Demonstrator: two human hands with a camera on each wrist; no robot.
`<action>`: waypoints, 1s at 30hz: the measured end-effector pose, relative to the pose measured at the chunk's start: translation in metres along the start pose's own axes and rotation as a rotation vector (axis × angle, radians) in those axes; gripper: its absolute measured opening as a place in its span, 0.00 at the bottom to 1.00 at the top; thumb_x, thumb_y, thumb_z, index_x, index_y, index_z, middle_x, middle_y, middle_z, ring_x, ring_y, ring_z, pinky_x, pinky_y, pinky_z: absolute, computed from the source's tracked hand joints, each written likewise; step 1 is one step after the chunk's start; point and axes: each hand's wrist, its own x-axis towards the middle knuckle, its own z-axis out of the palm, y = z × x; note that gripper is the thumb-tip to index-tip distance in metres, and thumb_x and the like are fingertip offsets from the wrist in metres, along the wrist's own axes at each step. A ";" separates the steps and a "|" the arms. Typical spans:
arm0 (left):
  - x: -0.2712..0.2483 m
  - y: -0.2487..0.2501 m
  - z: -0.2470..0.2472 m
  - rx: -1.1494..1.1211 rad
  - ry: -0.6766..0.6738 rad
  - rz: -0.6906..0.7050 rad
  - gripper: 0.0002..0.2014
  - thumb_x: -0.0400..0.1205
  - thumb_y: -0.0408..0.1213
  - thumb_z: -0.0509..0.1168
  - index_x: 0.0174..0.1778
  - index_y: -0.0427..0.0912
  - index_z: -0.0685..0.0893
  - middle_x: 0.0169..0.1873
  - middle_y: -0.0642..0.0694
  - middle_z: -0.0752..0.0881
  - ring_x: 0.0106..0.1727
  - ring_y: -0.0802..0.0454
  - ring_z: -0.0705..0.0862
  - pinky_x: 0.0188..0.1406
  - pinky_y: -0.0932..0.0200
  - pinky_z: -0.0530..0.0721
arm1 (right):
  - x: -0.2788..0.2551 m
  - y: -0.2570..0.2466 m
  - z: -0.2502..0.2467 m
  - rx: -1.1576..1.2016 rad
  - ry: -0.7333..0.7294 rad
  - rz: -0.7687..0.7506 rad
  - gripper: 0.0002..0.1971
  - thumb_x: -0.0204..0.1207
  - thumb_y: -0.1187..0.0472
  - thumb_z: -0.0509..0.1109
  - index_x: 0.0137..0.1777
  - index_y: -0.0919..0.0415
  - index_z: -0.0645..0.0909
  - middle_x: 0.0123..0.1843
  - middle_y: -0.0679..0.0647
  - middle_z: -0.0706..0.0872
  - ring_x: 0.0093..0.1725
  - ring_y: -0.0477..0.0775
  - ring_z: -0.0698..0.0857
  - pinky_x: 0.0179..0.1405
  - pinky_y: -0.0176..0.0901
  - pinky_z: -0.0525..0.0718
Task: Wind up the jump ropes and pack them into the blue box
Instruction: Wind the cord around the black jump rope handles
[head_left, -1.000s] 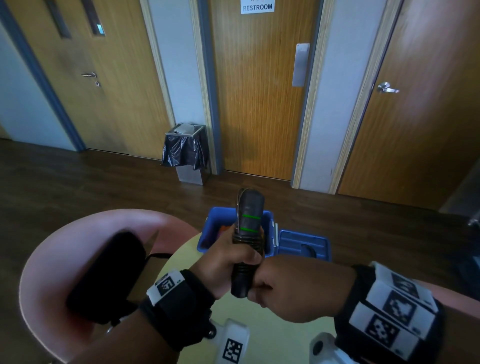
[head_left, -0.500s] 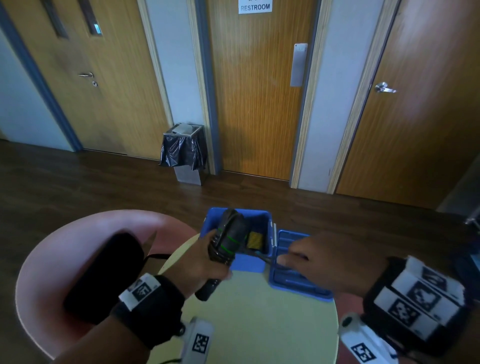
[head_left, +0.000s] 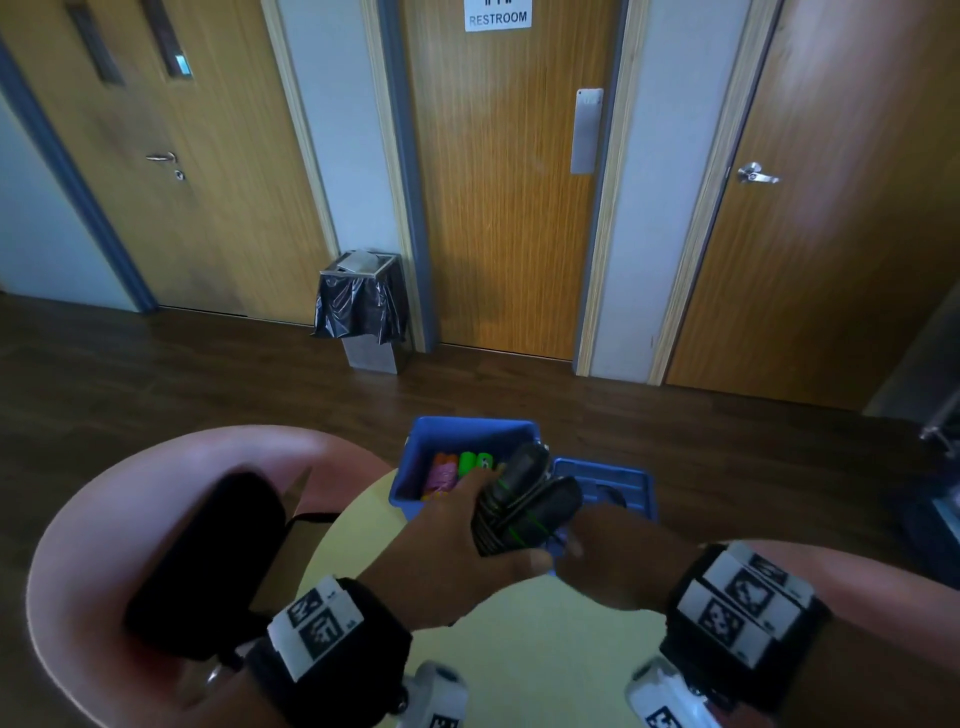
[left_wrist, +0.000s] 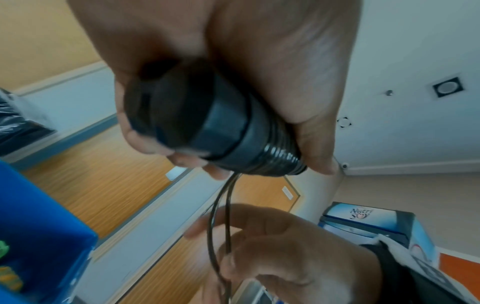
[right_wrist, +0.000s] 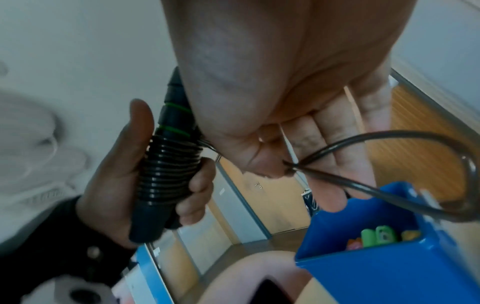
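Note:
My left hand (head_left: 467, 540) grips the two black jump rope handles (head_left: 524, 499) with green rings, tilted over the near rim of the blue box (head_left: 467, 436). Black cord is wound in tight coils round the handles (right_wrist: 168, 164). A loose loop of cord (right_wrist: 389, 139) hangs free, and my right hand (right_wrist: 285, 168) pinches it between thumb and fingers just right of the left hand (right_wrist: 116, 174). In the left wrist view two cord strands (left_wrist: 221, 205) run from the handles (left_wrist: 187, 119) down to the right hand (left_wrist: 272, 246). Colourful wound ropes (head_left: 457, 467) lie in the box.
The box stands at the far edge of a round yellow table (head_left: 519, 649), with its blue lid (head_left: 613, 480) lying to its right. A pink chair (head_left: 104, 519) holding a black bag (head_left: 208, 561) is on the left. A bin (head_left: 363, 306) stands by the restroom door.
The handles went from upright to tilted toward the box. My right hand swung out over the lid, then came back beside the left hand with the cord.

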 end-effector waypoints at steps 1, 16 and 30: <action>-0.001 0.000 0.000 -0.031 -0.049 0.011 0.26 0.68 0.57 0.76 0.59 0.55 0.75 0.42 0.51 0.86 0.37 0.57 0.85 0.35 0.63 0.83 | 0.001 -0.003 -0.002 0.117 -0.023 -0.004 0.08 0.81 0.55 0.61 0.44 0.45 0.80 0.45 0.51 0.87 0.47 0.53 0.86 0.51 0.54 0.86; 0.001 -0.017 -0.018 -0.151 -0.106 0.019 0.31 0.62 0.41 0.85 0.59 0.46 0.79 0.49 0.47 0.87 0.48 0.52 0.87 0.48 0.49 0.88 | -0.005 -0.025 0.005 1.342 -0.281 0.026 0.11 0.82 0.63 0.65 0.59 0.68 0.81 0.44 0.63 0.85 0.39 0.53 0.82 0.44 0.48 0.87; -0.007 -0.033 -0.085 -0.054 -0.227 0.046 0.20 0.69 0.50 0.79 0.54 0.62 0.80 0.43 0.53 0.86 0.44 0.49 0.87 0.45 0.51 0.86 | 0.008 -0.070 -0.062 0.752 -0.276 -0.046 0.20 0.83 0.39 0.62 0.46 0.57 0.77 0.32 0.45 0.76 0.29 0.43 0.70 0.31 0.35 0.68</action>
